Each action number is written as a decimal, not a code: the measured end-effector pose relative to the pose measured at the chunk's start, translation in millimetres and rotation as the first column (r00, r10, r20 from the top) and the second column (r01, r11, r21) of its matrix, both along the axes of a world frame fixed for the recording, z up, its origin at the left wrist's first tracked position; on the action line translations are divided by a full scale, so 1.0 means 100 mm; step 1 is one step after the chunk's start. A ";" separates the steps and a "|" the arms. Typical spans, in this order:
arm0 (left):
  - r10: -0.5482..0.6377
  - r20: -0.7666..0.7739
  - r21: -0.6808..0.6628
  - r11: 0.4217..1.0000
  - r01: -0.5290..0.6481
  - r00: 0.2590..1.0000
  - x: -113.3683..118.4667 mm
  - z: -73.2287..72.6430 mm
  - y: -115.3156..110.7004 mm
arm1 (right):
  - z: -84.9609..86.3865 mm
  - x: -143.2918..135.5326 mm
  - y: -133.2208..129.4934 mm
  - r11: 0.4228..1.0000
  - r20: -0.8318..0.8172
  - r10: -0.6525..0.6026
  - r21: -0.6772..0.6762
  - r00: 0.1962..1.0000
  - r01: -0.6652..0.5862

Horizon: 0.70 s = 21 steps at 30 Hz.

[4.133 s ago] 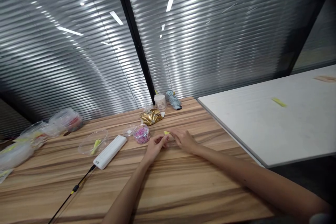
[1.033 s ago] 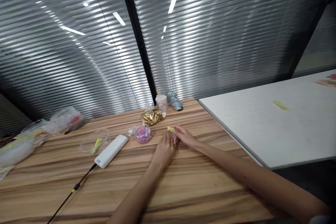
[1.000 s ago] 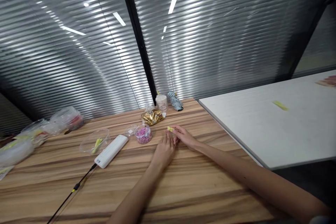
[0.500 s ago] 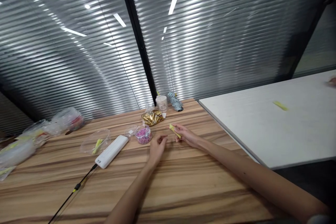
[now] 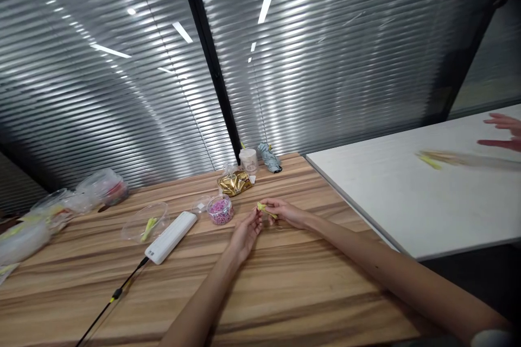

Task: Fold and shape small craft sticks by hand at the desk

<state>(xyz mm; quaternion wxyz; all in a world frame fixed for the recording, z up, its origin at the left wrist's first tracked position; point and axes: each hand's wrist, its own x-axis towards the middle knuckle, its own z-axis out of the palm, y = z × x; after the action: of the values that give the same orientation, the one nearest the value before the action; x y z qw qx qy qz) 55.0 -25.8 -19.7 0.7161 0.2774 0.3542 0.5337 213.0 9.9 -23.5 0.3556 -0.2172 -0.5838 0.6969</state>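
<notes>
My right hand grips a small yellow bundle over the wooden table. My left hand is closed, its fingertips at the left end of that bundle; what they pinch there is too small to make out. Left of my hands sits a clear round tub of pink and purple pieces. Behind it lies a gold foil bag. Another yellow bundle rests on a clear round lid farther left.
A white power bank with a black cable lies left. A white cup and a blue-grey pouch stand behind. Plastic bags lie far left. Another person's hand is over the white table, near blurred thin sticks.
My left hand has moved up and right and turned, meeting the yellow bundle. On the white table the other person's hand has come farther in, and blurred sticks now show by the yellow piece.
</notes>
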 end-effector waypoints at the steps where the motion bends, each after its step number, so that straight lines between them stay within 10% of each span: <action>1: 0.004 0.010 0.000 1.000 -0.004 1.000 0.00 -0.01 0.00 | -0.01 -0.01 0.00 1.000 0.004 0.002 0.005 1.000 -0.002; 12: 0.107 0.141 0.164 0.978 -0.130 0.984 0.02 0.09 0.02 | 0.02 -0.17 -0.14 0.971 -0.295 -0.067 -0.240 0.953 -0.006; 21: -0.041 0.332 0.145 0.989 -0.008 0.942 0.03 0.34 -0.11 | 0.16 -0.07 -0.12 0.961 -0.431 0.054 -0.223 0.901 -0.164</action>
<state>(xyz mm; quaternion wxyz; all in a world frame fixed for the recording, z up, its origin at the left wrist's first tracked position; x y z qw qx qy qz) 57.6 -36.6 14.2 0.7484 0.2368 0.1857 0.5910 206.3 -2.5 -7.4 0.4024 -0.0723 -0.4107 0.8150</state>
